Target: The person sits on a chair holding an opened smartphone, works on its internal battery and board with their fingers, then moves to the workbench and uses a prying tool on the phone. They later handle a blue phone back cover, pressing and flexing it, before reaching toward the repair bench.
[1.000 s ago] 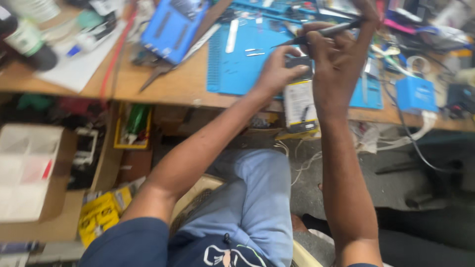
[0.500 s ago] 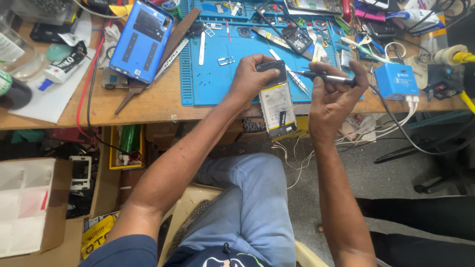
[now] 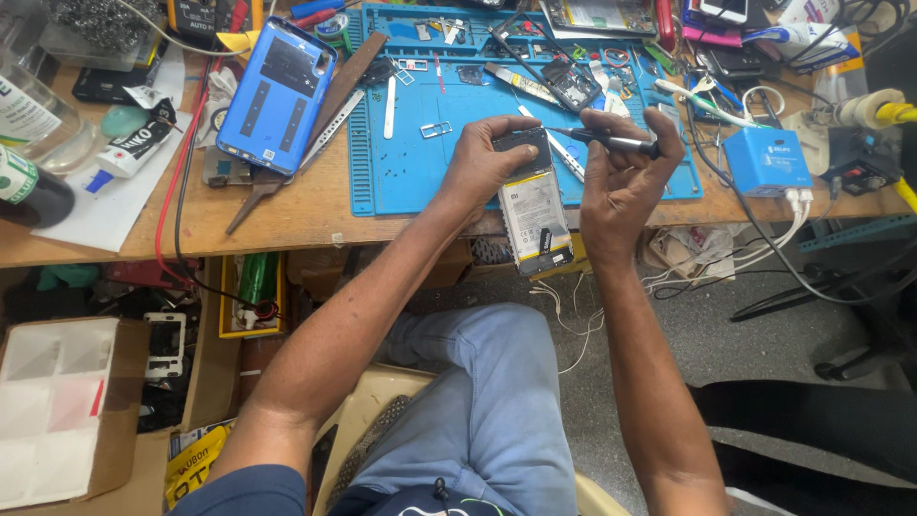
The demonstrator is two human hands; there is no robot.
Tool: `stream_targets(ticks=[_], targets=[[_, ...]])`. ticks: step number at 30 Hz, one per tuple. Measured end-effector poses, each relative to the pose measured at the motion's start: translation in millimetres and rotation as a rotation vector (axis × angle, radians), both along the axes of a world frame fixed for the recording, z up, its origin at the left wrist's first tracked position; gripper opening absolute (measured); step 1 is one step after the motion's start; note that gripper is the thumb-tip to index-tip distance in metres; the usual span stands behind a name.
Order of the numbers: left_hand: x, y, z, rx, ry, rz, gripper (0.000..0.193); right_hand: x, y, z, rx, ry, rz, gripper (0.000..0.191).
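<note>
The work surface is a cluttered wooden bench (image 3: 315,205) seen from above, with grey floor beneath its front edge; at far left stand a clear plastic bottle (image 3: 29,119) and a dark green-labelled bottle (image 3: 29,191) on a white sheet; further right lies a glossy blue phone back cover (image 3: 277,96), with a red cable (image 3: 181,182) running past its left side and down off the bench; a blue silicone repair mat (image 3: 420,177) occupies the centre, carrying small metal parts and tools; at the right rear sits a small blue box-shaped adapter (image 3: 767,161) with white leads. The left hand (image 3: 482,162) is clamped on the upper end of an opened smartphone with its white battery exposed (image 3: 531,205), fingers wrapped over the top edge, thumb on the near side; the phone is held above the front edge of the mat, its lower end overhanging the bench. The right hand (image 3: 621,177) is closed in a pinch grip on a slim dark precision screwdriver (image 3: 607,141), held nearly level; its tip meets the top of the phone, just beside the left fingertips.
</note>
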State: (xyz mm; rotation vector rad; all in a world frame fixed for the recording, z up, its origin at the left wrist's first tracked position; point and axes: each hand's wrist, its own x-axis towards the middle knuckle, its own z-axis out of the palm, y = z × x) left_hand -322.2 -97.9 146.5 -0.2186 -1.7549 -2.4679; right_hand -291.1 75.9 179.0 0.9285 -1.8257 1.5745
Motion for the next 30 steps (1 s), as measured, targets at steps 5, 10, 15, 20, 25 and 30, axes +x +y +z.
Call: stream_targets(ticks=[5, 10, 15, 20, 25, 30], targets=[[3, -1, 5, -0.039, 0.009, 0.007, 0.034, -2, -1, -2, 0.004, 0.005, -0.011, 0.054], [5, -1, 7, -0.039, -0.025, -0.003, 0.033, -1, -1, -2, 0.015, 0.012, -0.014, 0.054], [4, -1, 5, -0.038, -0.008, 0.003, 0.033, 1, -3, -1, 0.026, 0.026, -0.023, 0.055], [2, -1, 1, -0.041, 0.001, 0.008, 0.033, 2, -3, 2, 0.06, 0.027, -0.051, 0.055], [1, 0, -1, -0.036, 0.015, 0.011, 0.033, 4, -3, 4, 0.087, 0.016, -0.064, 0.054], [2, 1, -1, -0.052, 0.006, 0.014, 0.034, 6, -2, 9, 0.132, 0.025, -0.087, 0.054]])
